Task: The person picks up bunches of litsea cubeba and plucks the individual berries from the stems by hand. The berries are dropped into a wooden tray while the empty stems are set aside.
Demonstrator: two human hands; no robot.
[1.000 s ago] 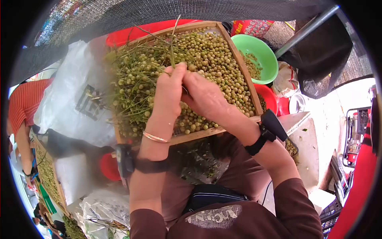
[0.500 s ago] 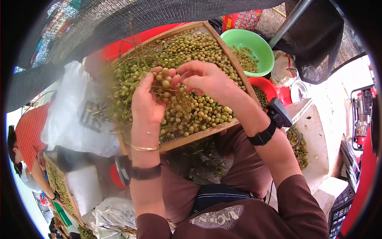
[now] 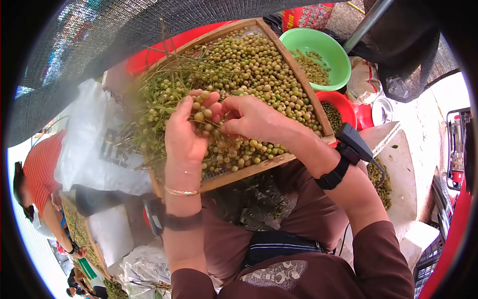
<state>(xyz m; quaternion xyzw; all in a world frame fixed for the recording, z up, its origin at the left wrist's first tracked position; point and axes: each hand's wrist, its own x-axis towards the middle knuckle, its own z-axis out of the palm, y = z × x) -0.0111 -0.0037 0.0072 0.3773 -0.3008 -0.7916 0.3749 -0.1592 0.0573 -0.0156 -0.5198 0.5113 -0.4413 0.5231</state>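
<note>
My left hand (image 3: 186,128) is cupped around a cluster of small round yellow-green fruits (image 3: 199,115) on thin stems. Close beside it, my right hand (image 3: 249,119) has its thumb and fingers pinched together at the cluster's edge. What lies between those fingertips is hidden. Under both hands is a wooden-framed tray (image 3: 300,79) with loose fruits (image 3: 259,55) spread over much of it. Leafy stems with fruits (image 3: 172,82) are heaped on its left side.
Behind the tray's right corner stand a green basin (image 3: 338,60) and a red bowl (image 3: 350,112), both holding fruits. A metal pole (image 3: 368,25) rises there. White plastic bags (image 3: 94,134) hang at left, near another person in a striped top (image 3: 45,162). Dark netting (image 3: 124,30) drapes overhead.
My right hand's fingers have closed into a pinch and come slightly lower against the cluster. My left hand stays around the fruits. The view has shifted slightly.
</note>
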